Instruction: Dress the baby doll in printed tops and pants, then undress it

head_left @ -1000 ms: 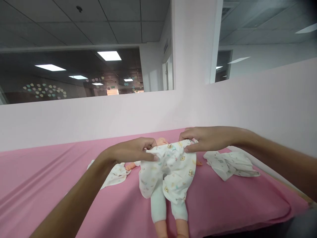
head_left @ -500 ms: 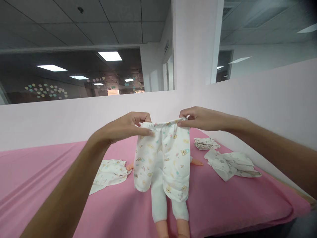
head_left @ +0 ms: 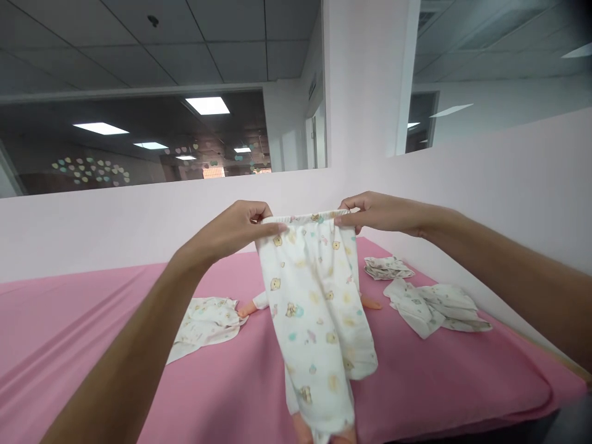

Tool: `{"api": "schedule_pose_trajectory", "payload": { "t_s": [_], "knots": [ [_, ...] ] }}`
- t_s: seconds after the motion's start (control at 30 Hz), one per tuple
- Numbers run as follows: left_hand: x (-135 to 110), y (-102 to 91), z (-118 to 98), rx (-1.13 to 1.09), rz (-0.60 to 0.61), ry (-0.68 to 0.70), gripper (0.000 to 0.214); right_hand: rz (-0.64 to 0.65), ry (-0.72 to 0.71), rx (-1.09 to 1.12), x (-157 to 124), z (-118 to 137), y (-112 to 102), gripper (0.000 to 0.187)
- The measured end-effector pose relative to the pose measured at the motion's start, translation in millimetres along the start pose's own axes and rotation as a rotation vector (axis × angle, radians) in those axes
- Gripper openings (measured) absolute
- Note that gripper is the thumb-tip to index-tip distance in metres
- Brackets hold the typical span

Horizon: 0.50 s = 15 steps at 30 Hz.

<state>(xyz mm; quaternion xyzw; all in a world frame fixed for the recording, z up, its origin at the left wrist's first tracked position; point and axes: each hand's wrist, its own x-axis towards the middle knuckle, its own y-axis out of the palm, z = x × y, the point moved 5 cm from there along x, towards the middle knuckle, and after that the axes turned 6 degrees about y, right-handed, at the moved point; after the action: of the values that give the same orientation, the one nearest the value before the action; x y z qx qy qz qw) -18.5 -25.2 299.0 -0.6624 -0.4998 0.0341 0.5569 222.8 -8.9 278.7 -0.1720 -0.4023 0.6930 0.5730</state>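
Note:
Between my two hands hang small white baby pants [head_left: 309,296] printed with bears, held up by the elastic waistband. My left hand [head_left: 240,225] pinches the waistband's left end, thumb in front. At the other end, my right hand [head_left: 370,213] grips the band in the same way. Behind the pants a doll [head_left: 250,308] in white clothing lies on the pink sheet; its arms stick out at both sides and its lower legs show below. The pants hide most of its body. One pant leg hangs lower than the other.
A printed white garment [head_left: 208,324] lies left of the doll. On the right are a folded printed cloth [head_left: 387,267] and a spread white garment [head_left: 435,307]. The pink sheet [head_left: 416,382] ends at the lower right, and a white wall [head_left: 185,222] with windows rises behind.
Both hands have risen slightly with the pants. The pant legs have swung and dropped, now hanging longer, with one over the doll's legs and the other out to the right.

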Motion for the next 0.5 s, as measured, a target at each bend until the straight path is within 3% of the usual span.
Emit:
{"api": "schedule_pose_trajectory", "payload": {
  "t_s": [0.2,0.33,0.5],
  "knots": [
    [12,12.3,1,-0.191,-0.237,-0.048,0.031,-0.042,0.063,0.3,5,14,9,0.028],
    [12,31.5,-18,-0.432,-0.199,-0.015,0.027,-0.056,-0.009,0.425,-9,40,29,0.023],
    [-2,38.4,-41,-0.413,-0.165,0.026,0.024,-0.142,-0.052,0.393,-24,55,44,0.019]
  ]
}}
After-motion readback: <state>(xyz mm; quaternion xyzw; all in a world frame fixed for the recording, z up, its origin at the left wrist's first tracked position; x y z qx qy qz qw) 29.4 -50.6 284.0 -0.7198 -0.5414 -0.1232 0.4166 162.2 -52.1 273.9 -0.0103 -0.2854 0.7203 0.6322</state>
